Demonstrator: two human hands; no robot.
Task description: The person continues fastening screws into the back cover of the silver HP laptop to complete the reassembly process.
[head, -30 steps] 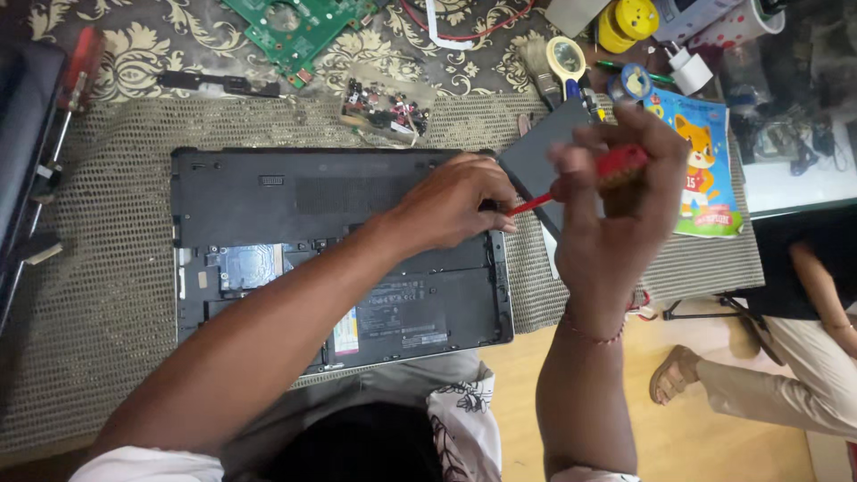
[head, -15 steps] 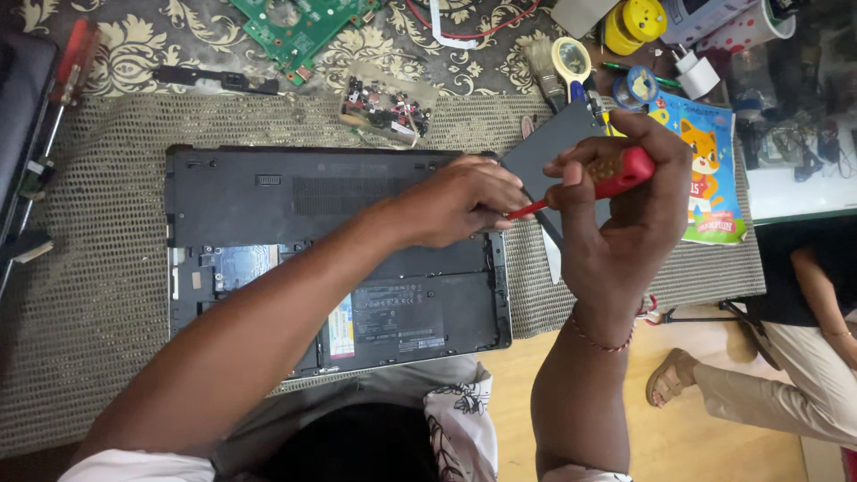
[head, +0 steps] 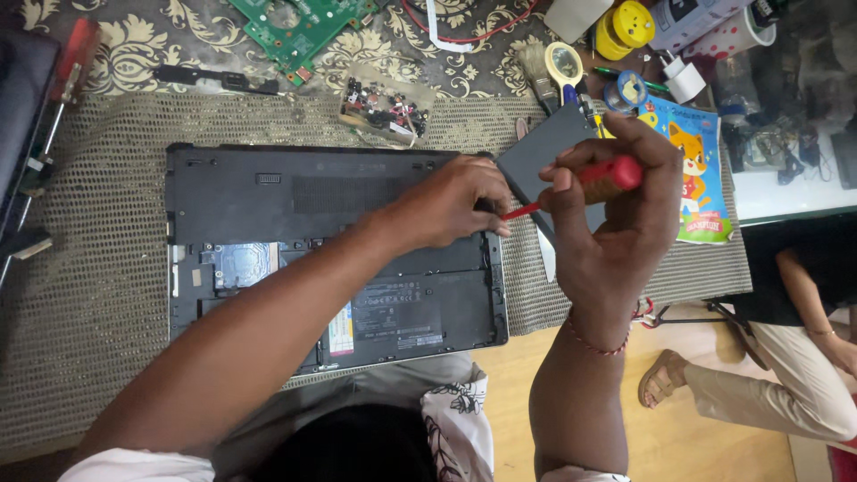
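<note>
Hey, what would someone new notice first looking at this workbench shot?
Probably the black laptop lying bottom-up mid-mat, with the left hand pressed on its right edge. Beside it the right hand grips a red-handled screwdriver angled toward that edge. A green circuit board lies at the top.

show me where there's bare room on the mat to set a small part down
The woven mat lies bare left of the upturned laptop, up to the dark tools at the left edge. A thinner bare strip runs above the laptop, left of the bag of small parts. Crowded: the top right, around the magnifier, and where the right hand holds the red screwdriver.
</note>
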